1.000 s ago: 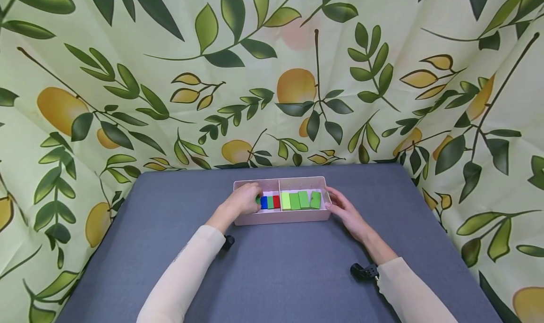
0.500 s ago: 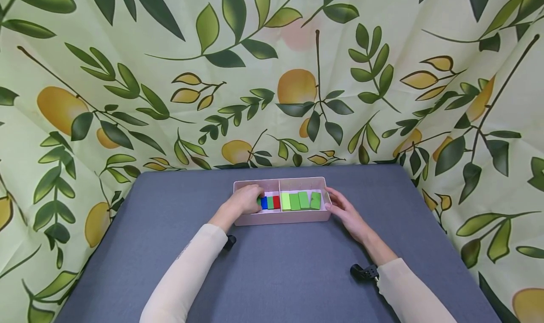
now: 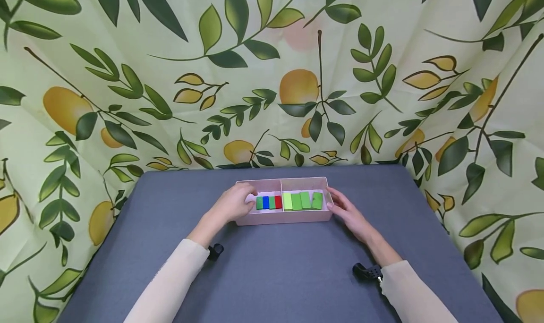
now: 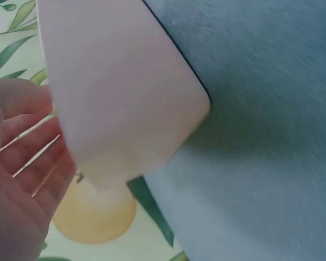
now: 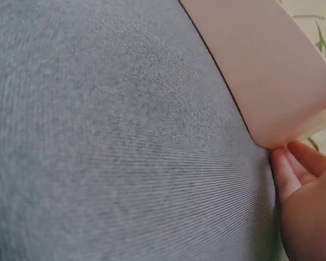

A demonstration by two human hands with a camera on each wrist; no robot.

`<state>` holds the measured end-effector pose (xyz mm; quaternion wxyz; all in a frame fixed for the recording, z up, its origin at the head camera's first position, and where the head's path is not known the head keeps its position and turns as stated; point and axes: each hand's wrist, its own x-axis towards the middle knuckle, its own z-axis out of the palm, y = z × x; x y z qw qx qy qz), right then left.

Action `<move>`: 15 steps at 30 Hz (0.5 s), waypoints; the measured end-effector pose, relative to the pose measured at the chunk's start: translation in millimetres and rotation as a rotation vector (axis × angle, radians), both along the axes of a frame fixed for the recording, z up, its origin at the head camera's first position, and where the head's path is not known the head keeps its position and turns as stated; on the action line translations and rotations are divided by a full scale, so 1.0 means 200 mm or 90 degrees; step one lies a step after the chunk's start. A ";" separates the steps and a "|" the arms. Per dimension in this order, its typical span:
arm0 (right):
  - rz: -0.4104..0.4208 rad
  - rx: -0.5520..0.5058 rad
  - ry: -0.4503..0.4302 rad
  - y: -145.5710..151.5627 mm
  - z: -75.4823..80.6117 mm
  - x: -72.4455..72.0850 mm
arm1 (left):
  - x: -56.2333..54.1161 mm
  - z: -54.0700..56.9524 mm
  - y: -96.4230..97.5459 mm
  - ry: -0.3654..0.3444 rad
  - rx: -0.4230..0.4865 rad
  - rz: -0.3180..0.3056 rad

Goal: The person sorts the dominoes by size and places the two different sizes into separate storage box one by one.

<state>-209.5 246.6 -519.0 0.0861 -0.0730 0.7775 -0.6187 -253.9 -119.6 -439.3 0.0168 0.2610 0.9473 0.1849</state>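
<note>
A pale pink two-compartment box (image 3: 282, 217) stands near the table's back. In its left compartment a row of small blocks shows a green block (image 3: 259, 203), a blue block (image 3: 266, 202), another green one and a red block (image 3: 278, 202). Light green (image 3: 287, 201) and green blocks (image 3: 305, 200) line the right compartment. My left hand (image 3: 231, 203) is at the box's left end, fingers loosely extended, holding nothing; in the left wrist view the fingers overlap the end wall. My right hand (image 3: 348, 216) holds the right end, thumb at the rim and fingertips at the lower corner.
A dark blue-grey cloth covers the table (image 3: 289, 271). Right behind it and along both sides hangs a fabric (image 3: 255, 87) printed with leaves and fruit. A black band (image 3: 367, 272) sits on the right wrist, another (image 3: 215, 251) on the left.
My left hand has let go of the leftmost green block and drawn back leftward, so that block now shows whole. My right hand stays at the box's right end.
</note>
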 end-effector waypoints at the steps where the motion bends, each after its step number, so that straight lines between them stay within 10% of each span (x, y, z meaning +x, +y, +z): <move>1: 0.001 0.013 0.007 0.00 0.01 0.00 | 0.01 0.01 -0.02 0.011 0.001 0.002; 15: -0.028 0.254 0.134 -0.05 0.21 0.12 | 0.19 0.02 -0.15 0.097 0.019 0.093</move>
